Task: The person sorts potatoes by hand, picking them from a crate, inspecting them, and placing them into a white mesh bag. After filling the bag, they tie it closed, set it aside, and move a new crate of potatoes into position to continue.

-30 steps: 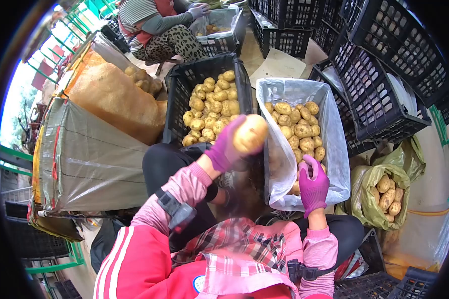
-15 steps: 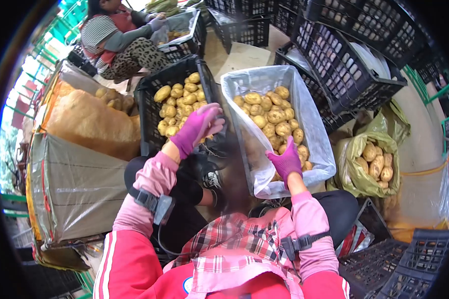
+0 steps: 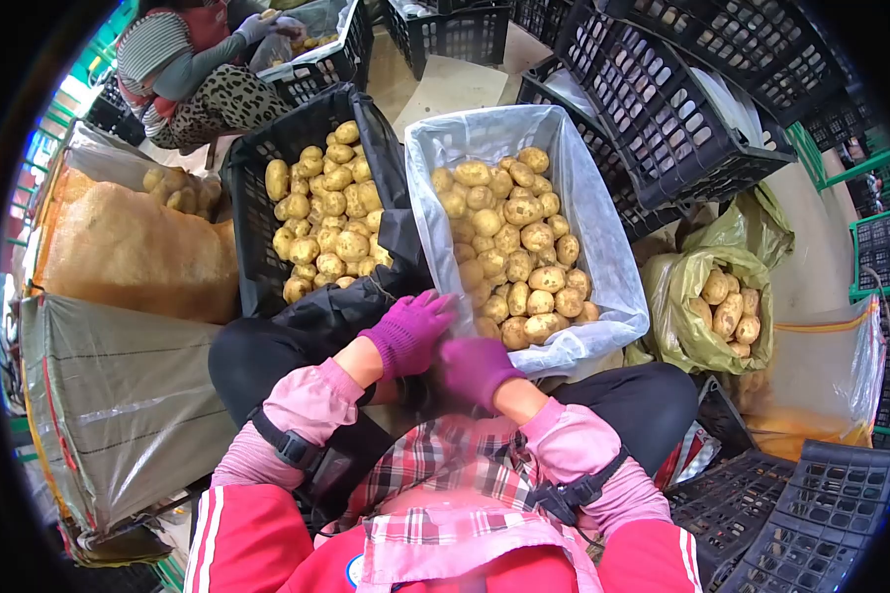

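Note:
Both hands wear purple gloves and are close together at the near edge of the crate lined with white film [image 3: 628,287], which holds many potatoes [image 3: 537,235]. My left hand [image 3: 410,331] is at that crate's near left corner, beside the black-lined crate [image 3: 257,267] of potatoes [image 3: 331,203]. Its fingers are bent together, and what they hold, if anything, is too small to make out. My right hand [image 3: 477,371] is just right of it, blurred, its fingertips hidden at the crate's edge.
Another person [image 3: 193,74] sits at the upper left by a lined crate [image 3: 351,64]. Mesh sacks [image 3: 133,242] stand at the left. An open green bag [image 3: 677,306] of potatoes and stacked black crates [image 3: 653,128] are on the right. Cardboard [image 3: 450,94] lies beyond.
My left hand has moved down and right from over the black-lined crate. My right hand has left the potatoes and come down left beside it. The view has shifted, showing both crates more fully.

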